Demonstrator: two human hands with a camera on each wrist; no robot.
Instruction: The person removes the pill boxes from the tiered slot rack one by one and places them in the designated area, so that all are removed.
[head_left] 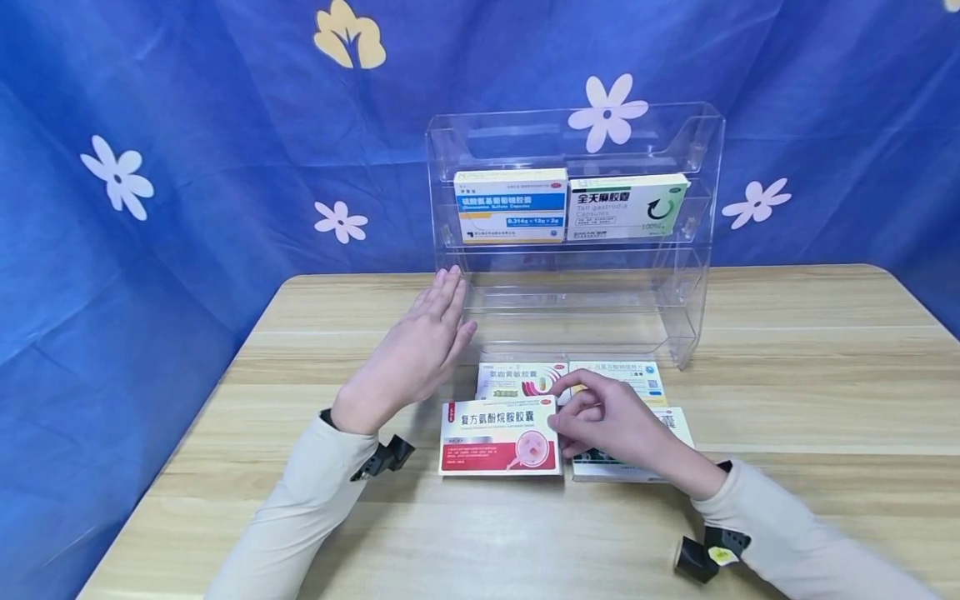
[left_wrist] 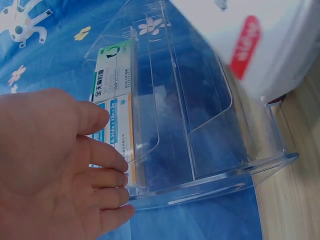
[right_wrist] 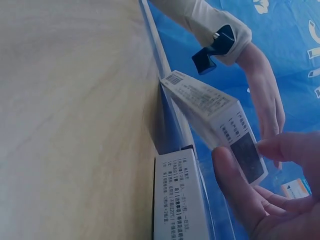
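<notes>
My right hand (head_left: pixel 618 421) pinches the right end of a red-and-white medicine box (head_left: pixel 495 437) between thumb and fingers. In the right wrist view the thumb presses one side of this box (right_wrist: pixel 205 102), which is tilted and raised off the table. My left hand (head_left: pixel 412 350) reaches forward with straight fingers, beside the left side of a clear acrylic rack (head_left: pixel 696 275). It holds nothing; whether its fingertips touch the rack I cannot tell. The raised box (left_wrist: pixel 280 45) looks blurred in the left wrist view, right of the left hand (left_wrist: pixel 55 160).
A blue-and-white box (head_left: pixel 510 208) and a green-and-white box (head_left: pixel 626 208) stand side by side on the rack's upper shelf. Before the rack lie a pink-marked box (head_left: pixel 502 379), a yellow-marked box (head_left: pixel 622 379) and a white box (head_left: pixel 626 472) partly under the right hand.
</notes>
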